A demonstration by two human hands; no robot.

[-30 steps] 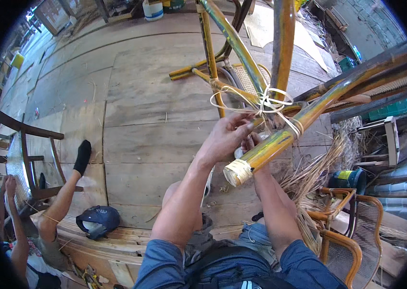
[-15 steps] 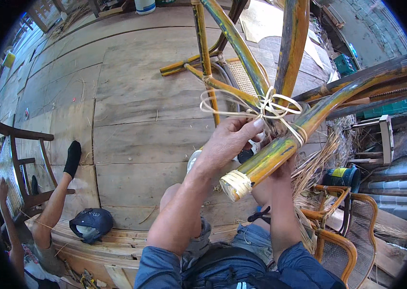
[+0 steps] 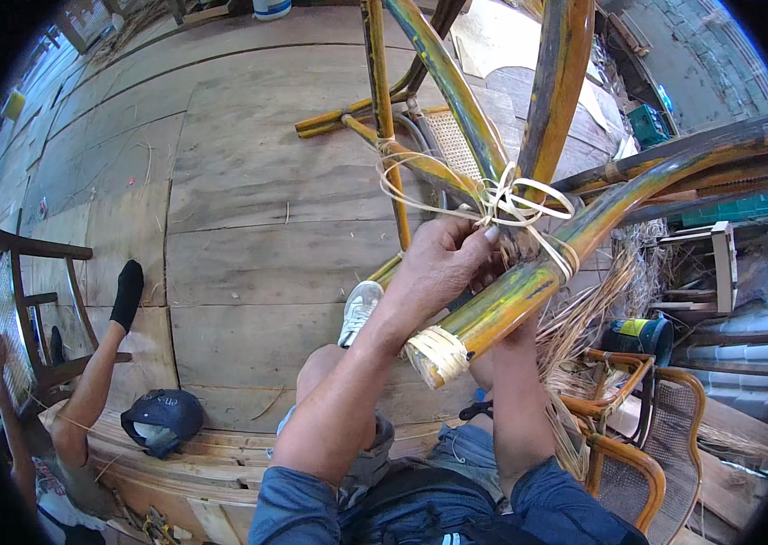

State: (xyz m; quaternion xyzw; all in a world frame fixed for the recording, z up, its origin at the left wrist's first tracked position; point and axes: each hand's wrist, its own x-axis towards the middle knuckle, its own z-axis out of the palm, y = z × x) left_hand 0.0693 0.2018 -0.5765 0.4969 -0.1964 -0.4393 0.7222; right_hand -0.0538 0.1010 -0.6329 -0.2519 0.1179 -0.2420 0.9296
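Note:
A thick rattan pole (image 3: 493,311), mottled yellow, green and black, slants toward me with pale binding (image 3: 438,354) wrapped round its near end. It belongs to a frame of rattan poles joined ahead of me. At that joint, a pale rattan strip (image 3: 543,211) bends into loose loops, with part of it passing around the thick pole. My left hand (image 3: 443,254) pinches the strip between thumb and fingers just below the loops. Beneath the same pole is my right hand (image 3: 522,331); the pole hides its fingers.
A rattan chair (image 3: 643,454) lies at the lower right, near a dark bucket (image 3: 640,338) and loose fibres (image 3: 584,313). On the left, another person's hand (image 3: 1,350) touches a dark chair (image 3: 25,263). A dark cap (image 3: 162,420) rests on the boards.
The view has shifted slightly, and my white shoe shows more beside my left forearm. My left hand stays at the joint, its fingers slightly closer to the strip's crossing.

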